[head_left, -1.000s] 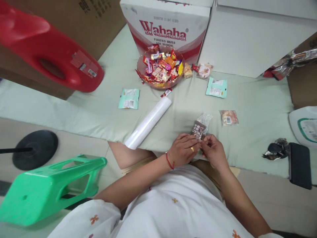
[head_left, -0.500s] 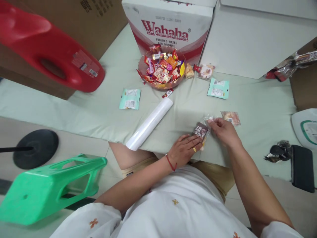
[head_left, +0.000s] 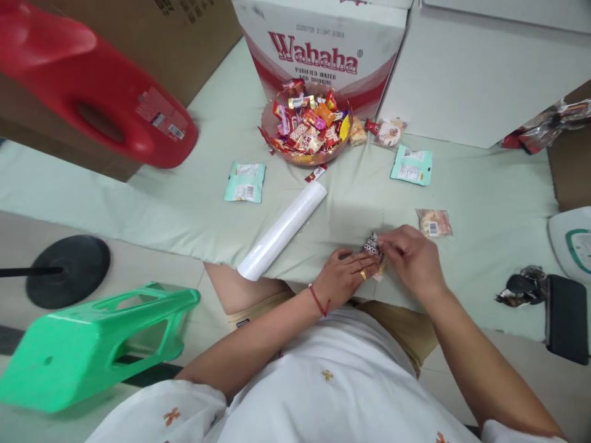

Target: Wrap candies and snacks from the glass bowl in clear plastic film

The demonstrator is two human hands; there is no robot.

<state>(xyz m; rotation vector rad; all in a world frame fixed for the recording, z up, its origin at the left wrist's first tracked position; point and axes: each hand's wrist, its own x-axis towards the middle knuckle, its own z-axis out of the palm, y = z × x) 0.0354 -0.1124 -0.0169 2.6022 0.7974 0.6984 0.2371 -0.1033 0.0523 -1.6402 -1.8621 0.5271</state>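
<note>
A dark brown snack packet [head_left: 370, 245] marked COCOA lies near the table's front edge, its lower part covered by my left hand. My left hand [head_left: 347, 274] rests flat across it with the fingers stretched out, and a pale yellow wrapper corner [head_left: 381, 268] shows beyond the fingertips. With thumb and fingers pinched together, my right hand [head_left: 409, 255] is at the packet's right edge on clear plastic film, which is mostly hidden now. Left of my hands a white plastic-film roll [head_left: 284, 231] lies slantwise.
Behind stands a glass bowl [head_left: 307, 161] of wrapped sweets, against a Wahaha carton [head_left: 323, 58]. Mint packets [head_left: 245, 182] [head_left: 412, 165] and a clear snack packet [head_left: 434, 222] lie around. A red jug [head_left: 152, 132] is left; a black phone [head_left: 567, 319] sits right. A green stool [head_left: 92, 344] is below the table.
My right hand has moved left and slightly down, drawing the clear film in over the cocoa packet. The left hand stays on the packet. The view has shifted slightly.
</note>
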